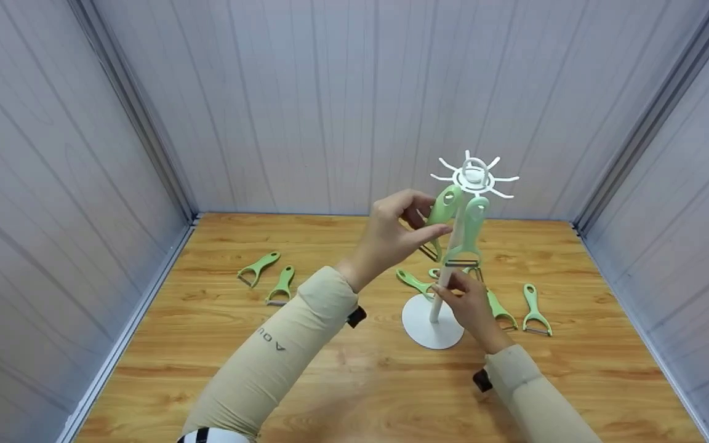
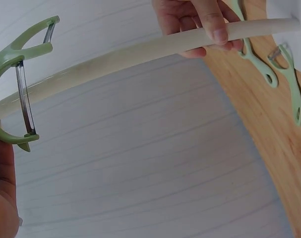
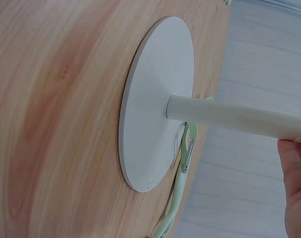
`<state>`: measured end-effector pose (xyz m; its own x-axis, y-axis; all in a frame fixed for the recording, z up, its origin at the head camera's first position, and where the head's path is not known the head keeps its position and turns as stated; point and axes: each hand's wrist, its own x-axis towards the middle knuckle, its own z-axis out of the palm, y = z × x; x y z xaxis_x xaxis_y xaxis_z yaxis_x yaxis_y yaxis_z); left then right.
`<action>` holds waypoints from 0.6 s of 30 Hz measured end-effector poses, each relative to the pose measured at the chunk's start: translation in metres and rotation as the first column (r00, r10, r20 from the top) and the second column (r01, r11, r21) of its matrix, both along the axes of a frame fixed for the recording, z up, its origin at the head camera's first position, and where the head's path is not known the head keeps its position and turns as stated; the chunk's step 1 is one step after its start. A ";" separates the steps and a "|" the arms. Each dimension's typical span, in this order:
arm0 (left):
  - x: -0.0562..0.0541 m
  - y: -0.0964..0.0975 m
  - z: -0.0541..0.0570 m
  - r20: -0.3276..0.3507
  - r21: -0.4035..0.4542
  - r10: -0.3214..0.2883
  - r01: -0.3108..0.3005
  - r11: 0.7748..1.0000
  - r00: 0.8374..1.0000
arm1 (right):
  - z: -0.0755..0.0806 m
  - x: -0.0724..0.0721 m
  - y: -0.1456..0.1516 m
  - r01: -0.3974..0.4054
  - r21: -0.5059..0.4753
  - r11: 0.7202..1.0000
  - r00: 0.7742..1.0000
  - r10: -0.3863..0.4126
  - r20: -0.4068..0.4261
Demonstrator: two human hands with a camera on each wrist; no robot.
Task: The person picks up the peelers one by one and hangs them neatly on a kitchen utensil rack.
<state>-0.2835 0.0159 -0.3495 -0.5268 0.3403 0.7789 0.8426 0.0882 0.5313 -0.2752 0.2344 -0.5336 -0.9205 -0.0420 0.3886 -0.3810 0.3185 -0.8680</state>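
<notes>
A white stand has a round base (image 1: 419,326), a slim pole (image 2: 115,59) and a ring of hooks (image 1: 474,178) on top. My left hand (image 1: 394,224) pinches a light-green peeler (image 1: 444,209) by its handle, blade end down, its holed end close to the hooks. Whether that hole is round a hook I cannot tell. Beside it a second green peeler (image 1: 472,227) hangs from a front hook, blade lowest. Lower down, my right hand (image 1: 470,304) grips the pole between thumb and fingers; the right wrist view shows the base (image 3: 150,114) flat on the wood.
Two green peelers lie at left on the wooden table, one farther out (image 1: 259,267) and one nearer (image 1: 282,286). More lie around the stand, including a peeler (image 1: 414,282) behind the base and a peeler (image 1: 532,304) at far right. Pale panel walls (image 1: 342,111) enclose the table.
</notes>
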 end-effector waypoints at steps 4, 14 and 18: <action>0.000 0.002 -0.002 0.015 -0.005 -0.002 0.002 1.000 1.000 | -0.001 0.000 -0.001 0.004 -0.015 1.000 1.000 -0.003 0.010; 0.000 0.003 -0.005 0.021 0.010 -0.010 0.010 1.000 1.000 | 0.000 -0.001 -0.001 0.008 0.007 1.000 1.000 -0.008 -0.009; 0.000 0.002 -0.006 0.027 0.008 -0.012 0.012 1.000 1.000 | -0.001 -0.001 0.000 0.012 0.006 1.000 1.000 -0.012 -0.013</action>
<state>-0.2836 0.0177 -0.3559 -0.5433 0.3405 0.7674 0.8291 0.0743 0.5541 -0.2759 0.2340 -0.5344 -0.9157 -0.0337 0.4005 -0.3886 0.3280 -0.8610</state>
